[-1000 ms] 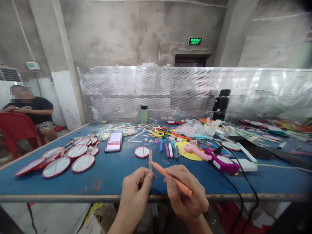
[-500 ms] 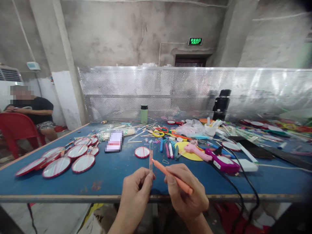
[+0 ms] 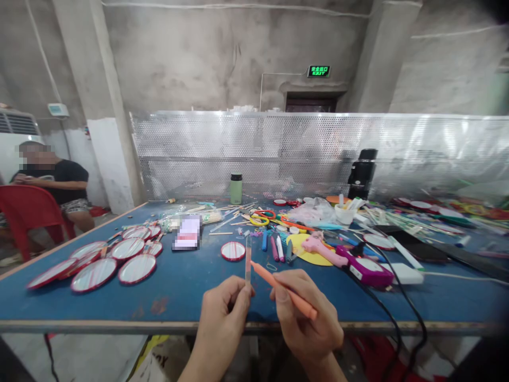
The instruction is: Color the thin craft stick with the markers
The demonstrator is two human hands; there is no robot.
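Between the thumb and fingers of my left hand [image 3: 226,313] a thin flat stick [image 3: 248,257] stands upright, with an orange-coloured stretch along its middle. My right hand [image 3: 306,313] grips an orange marker [image 3: 284,290] like a pen. Its tip is at the right edge of the stick, by the coloured part; whether it touches I cannot tell. Just left of the stick lies a small round red-rimmed disc [image 3: 233,251]. Several markers [image 3: 274,248] in blue, pink, white and teal lie beyond my hands.
Red-rimmed discs [image 3: 95,275] are heaped at left beside a phone [image 3: 187,232]. A yellow disc [image 3: 310,254], a pink and purple glue gun [image 3: 363,267] and cables lie at right. A green tumbler [image 3: 236,189] stands at the back. Someone sits on a red chair [image 3: 29,209] at far left.
The orange stretch on the stick looks a little stronger. Both hands keep nearly the same hold, and the whole view has shifted slightly.
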